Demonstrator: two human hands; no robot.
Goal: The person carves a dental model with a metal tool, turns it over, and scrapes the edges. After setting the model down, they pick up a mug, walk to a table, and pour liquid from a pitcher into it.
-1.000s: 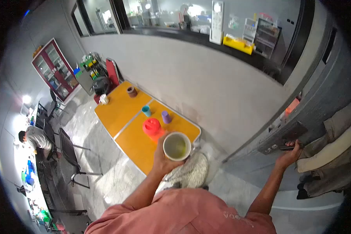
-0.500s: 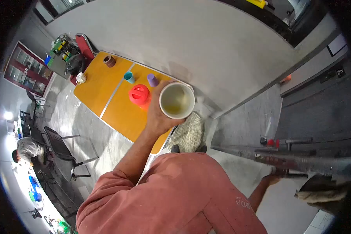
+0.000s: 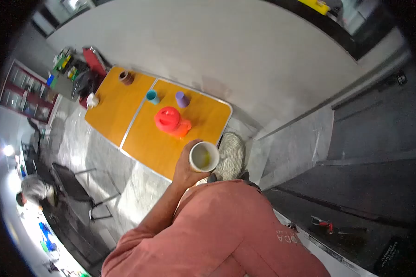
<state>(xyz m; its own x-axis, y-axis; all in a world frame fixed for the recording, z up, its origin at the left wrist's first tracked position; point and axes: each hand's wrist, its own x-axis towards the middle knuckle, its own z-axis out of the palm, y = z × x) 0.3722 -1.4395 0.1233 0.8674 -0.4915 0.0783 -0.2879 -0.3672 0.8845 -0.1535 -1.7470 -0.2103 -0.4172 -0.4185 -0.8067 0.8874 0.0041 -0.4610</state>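
My left hand (image 3: 186,170) is wrapped round a white mug (image 3: 192,162), held low in front of my body. Some yellowish liquid lies in the bottom of it. Past the mug is the orange-topped table (image 3: 148,152), bearing a red pitcher (image 3: 168,119), a purple cup (image 3: 182,99) and a teal cup (image 3: 152,96). My right hand is out of sight, beyond my torso at the lower right.
A woven round mat (image 3: 232,154) lies on the floor by my feet. At the right stands a dark door (image 3: 374,143) with a red-marked handle or lock (image 3: 327,225). Chairs (image 3: 71,182) and a seated person (image 3: 34,189) are at the left.
The mug has come down and closer to my body in my left hand. My right hand, at the door handle before, has left the view. The door edge has swung downward in view.
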